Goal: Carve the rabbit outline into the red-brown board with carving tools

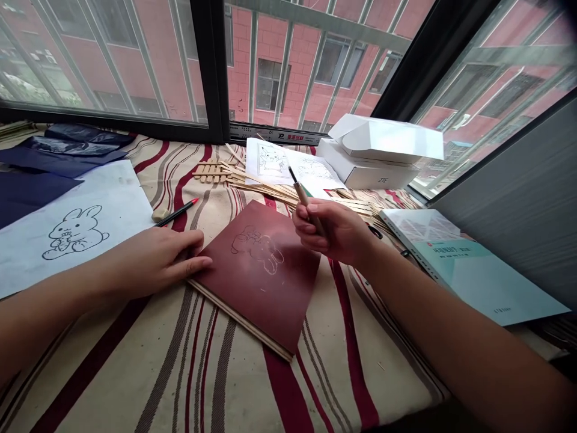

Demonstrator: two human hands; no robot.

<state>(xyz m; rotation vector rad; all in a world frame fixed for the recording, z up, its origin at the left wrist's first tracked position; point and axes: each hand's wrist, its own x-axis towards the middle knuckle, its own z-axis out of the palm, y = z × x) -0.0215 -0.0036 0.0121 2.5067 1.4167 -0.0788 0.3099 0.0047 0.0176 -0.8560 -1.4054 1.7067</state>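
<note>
A reddish-brown wooden board [243,276] with pale layered edges lies at an angle on the striped cloth. On its face is a rabbit drawing [259,248], dark lines on one part and pale cut-looking lines on another. My left hand [166,258] grips the board's left corner, thumb on top and fingers at the edge. Above the board's right side, my right hand [331,231] is closed around a slim carving knife [299,191], its dark tip pointing up and away from the surface.
A paper with a rabbit drawing [76,234] lies left, beside dark blue sheets [36,186]. A black pen [178,211] and an eraser [161,214] are near my left hand. Wooden sticks [270,189], printed sheets [270,162] and a white box [378,162] sit behind; a book [478,264] is right.
</note>
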